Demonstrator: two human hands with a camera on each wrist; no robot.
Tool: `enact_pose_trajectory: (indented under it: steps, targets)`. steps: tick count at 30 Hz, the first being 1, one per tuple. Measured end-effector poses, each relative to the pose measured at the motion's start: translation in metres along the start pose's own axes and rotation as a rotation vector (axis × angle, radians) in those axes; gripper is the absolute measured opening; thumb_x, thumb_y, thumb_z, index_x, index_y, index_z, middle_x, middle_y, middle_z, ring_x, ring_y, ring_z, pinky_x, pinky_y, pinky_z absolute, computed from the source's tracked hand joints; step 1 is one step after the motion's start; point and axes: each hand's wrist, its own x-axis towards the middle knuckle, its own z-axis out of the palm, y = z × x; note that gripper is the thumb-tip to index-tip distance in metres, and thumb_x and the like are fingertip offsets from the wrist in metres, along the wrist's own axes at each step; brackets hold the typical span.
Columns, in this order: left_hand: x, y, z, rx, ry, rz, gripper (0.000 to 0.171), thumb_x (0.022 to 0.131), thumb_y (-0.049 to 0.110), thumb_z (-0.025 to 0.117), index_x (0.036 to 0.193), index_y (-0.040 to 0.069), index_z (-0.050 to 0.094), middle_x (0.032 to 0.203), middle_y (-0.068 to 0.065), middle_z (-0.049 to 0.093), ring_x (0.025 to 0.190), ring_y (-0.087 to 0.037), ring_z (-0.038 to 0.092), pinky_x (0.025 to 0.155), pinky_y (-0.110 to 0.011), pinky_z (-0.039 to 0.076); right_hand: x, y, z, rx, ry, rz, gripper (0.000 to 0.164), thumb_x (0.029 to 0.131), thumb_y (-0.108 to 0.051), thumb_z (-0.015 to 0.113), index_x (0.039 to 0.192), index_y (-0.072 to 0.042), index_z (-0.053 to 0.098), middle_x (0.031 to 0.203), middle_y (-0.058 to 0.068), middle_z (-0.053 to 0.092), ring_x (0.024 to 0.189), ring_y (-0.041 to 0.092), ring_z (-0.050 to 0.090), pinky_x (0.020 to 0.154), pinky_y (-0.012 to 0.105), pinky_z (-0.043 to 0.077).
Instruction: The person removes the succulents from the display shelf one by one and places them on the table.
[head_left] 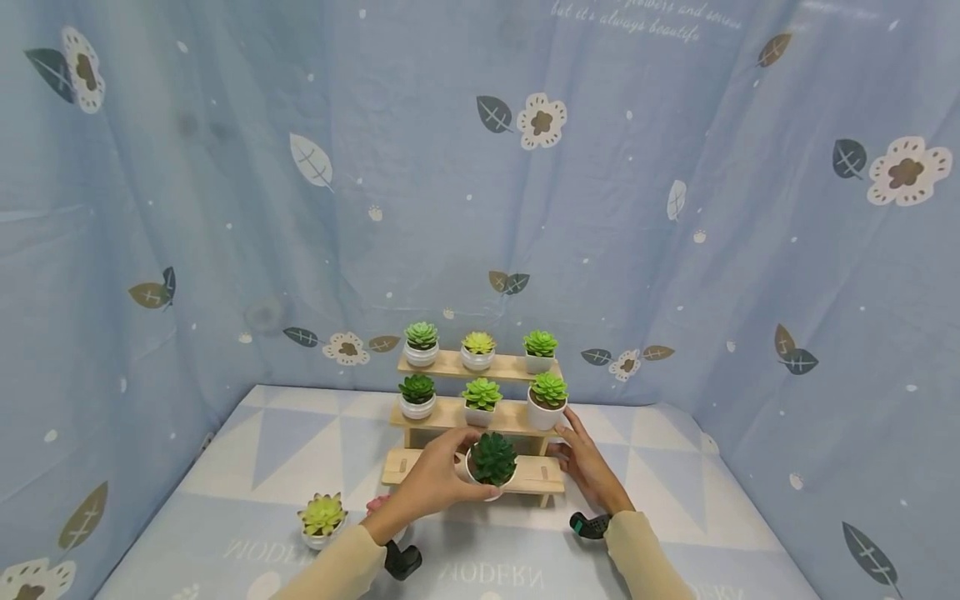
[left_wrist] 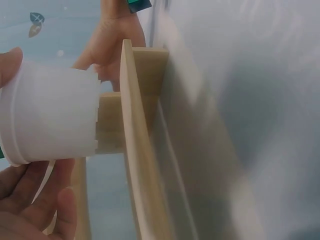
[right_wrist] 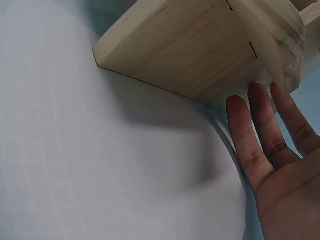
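My left hand [head_left: 435,477] grips a dark green succulent [head_left: 494,457] in a round white pot [left_wrist: 55,112], thumb and fingers on opposite sides. It is in front of the lowest step of a three-tier wooden stand [head_left: 542,473]. On the stand's right side is my right hand [head_left: 592,473], its fingertips right at the wood near the middle step. In the right wrist view, three fairly straight fingers [right_wrist: 275,135] reach to the underside of the stand. Just above this hand stands a light green succulent [head_left: 548,400] in a white pot.
Three potted succulents, one yellowish [head_left: 478,350], line the top step; the middle step bears others, including a dark one [head_left: 417,394]. On the patterned tablecloth [head_left: 247,508], at left, sits a yellow-green succulent [head_left: 322,521]. A pink plant [head_left: 377,503] is partly hidden by the left arm.
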Motion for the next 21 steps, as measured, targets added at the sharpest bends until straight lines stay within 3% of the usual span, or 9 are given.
enact_pose_trajectory:
  steps: [6,13,21]
  targets:
    - [-0.01,-0.002,-0.012,0.018,0.003,0.009,0.074,0.074,0.045,0.093,0.135,0.017,0.061,0.122,0.006,0.064,0.104,-0.014,0.06,0.089,-0.04,0.052,0.0,0.002,-0.001,-0.004,0.005,0.0,0.07,0.106,-0.044,0.053,0.165,-0.032,0.017,0.151,0.018,0.036,0.111,0.03,0.057,0.086,0.04,0.05]
    - [-0.02,-0.004,-0.024,0.062,0.009,-0.035,0.079,0.073,0.046,0.093,0.134,0.009,0.06,0.125,-0.002,0.063,0.102,-0.018,0.059,0.085,-0.041,0.052,0.003,0.001,0.0,0.008,0.019,0.0,0.07,0.106,-0.044,0.054,0.165,-0.033,0.018,0.15,0.018,0.038,0.11,0.029,0.057,0.086,0.041,0.05]
    - [-0.031,-0.012,-0.031,0.081,-0.037,-0.051,0.074,0.073,0.046,0.094,0.13,0.01,0.063,0.12,0.0,0.062,0.105,-0.02,0.059,0.086,-0.046,0.052,0.004,0.003,-0.001,0.007,0.01,0.007,0.069,0.107,-0.043,0.053,0.165,-0.032,0.016,0.153,0.018,0.034,0.112,0.03,0.058,0.088,0.042,0.051]
